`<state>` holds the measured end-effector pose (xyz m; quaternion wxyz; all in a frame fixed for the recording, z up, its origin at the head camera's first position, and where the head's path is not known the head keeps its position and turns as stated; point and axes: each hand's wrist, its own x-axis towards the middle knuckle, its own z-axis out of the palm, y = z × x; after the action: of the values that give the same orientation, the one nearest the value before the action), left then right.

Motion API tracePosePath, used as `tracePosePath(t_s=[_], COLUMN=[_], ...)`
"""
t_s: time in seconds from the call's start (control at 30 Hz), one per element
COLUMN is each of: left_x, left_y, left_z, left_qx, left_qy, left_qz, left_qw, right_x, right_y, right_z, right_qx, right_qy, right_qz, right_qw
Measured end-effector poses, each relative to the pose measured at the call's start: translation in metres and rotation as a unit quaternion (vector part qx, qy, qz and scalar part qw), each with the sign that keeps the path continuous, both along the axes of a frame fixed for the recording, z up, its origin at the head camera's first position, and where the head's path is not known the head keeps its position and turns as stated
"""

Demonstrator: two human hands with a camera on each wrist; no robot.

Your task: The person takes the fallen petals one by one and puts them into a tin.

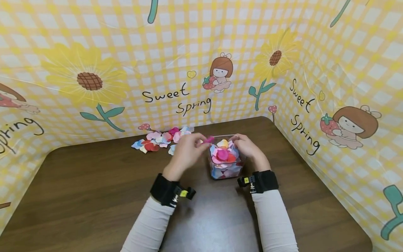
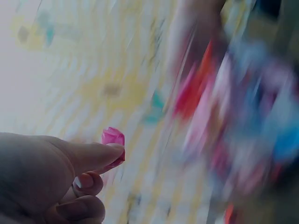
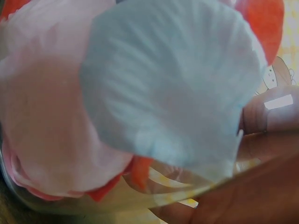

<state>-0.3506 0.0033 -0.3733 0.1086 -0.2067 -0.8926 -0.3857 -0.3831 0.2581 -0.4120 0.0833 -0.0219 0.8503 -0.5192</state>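
A clear plastic box (image 1: 241, 167) stands on the brown table, filled with coloured fabric petals (image 1: 224, 154). My left hand (image 1: 186, 151) pinches a magenta petal (image 1: 208, 140) just above the box's left rim; the left wrist view shows that petal (image 2: 113, 138) held between thumb and fingertip. My right hand (image 1: 248, 147) grips the box's right side. Through the box wall the right wrist view shows a pale blue petal (image 3: 173, 84), a pink petal (image 3: 51, 126) and my fingers (image 3: 266, 116) pressed against the wall.
A loose heap of petals (image 1: 160, 139) in pink, red, blue and white lies on the table (image 1: 94, 196) behind and to the left of the box. A yellow checked backdrop (image 1: 176, 59) with sunflowers walls in the back and both sides.
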Motion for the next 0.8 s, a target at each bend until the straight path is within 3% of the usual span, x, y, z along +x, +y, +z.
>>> tracePosePath(t_s=[0.13, 0.27, 0.4, 0.5, 0.57, 0.7, 0.8], left_x=[0.013, 0.012, 0.003, -0.009, -0.018, -0.035, -0.045], left_y=[0.028, 0.029, 0.008, -0.017, -0.034, -0.055, -0.060], left_z=[-0.005, -0.010, -0.004, -0.001, -0.006, -0.032, -0.055], left_qx=[-0.046, -0.054, -0.006, 0.021, 0.015, -0.060, -0.108], left_qy=[-0.002, -0.022, -0.037, -0.036, -0.040, -0.120, -0.203], left_qz=[-0.041, -0.049, -0.046, -0.011, 0.022, 0.072, 0.063], left_qw=[0.9981, 0.9971, 0.9983, 0.9990, 0.9988, 0.9883, 0.9712], right_x=[0.000, 0.002, 0.002, 0.001, 0.001, 0.000, 0.001], right_y=[-0.002, -0.004, -0.004, -0.003, -0.003, -0.002, -0.001], right_z=[-0.001, -0.002, -0.001, 0.001, 0.001, 0.001, 0.000], right_qx=[-0.003, -0.007, -0.009, -0.009, -0.009, -0.007, -0.005], right_qy=[0.004, -0.009, -0.012, -0.010, -0.009, -0.010, -0.012], right_qz=[0.006, 0.006, 0.006, 0.007, 0.005, 0.003, 0.001], right_qw=[1.000, 1.000, 1.000, 1.000, 1.000, 1.000, 1.000])
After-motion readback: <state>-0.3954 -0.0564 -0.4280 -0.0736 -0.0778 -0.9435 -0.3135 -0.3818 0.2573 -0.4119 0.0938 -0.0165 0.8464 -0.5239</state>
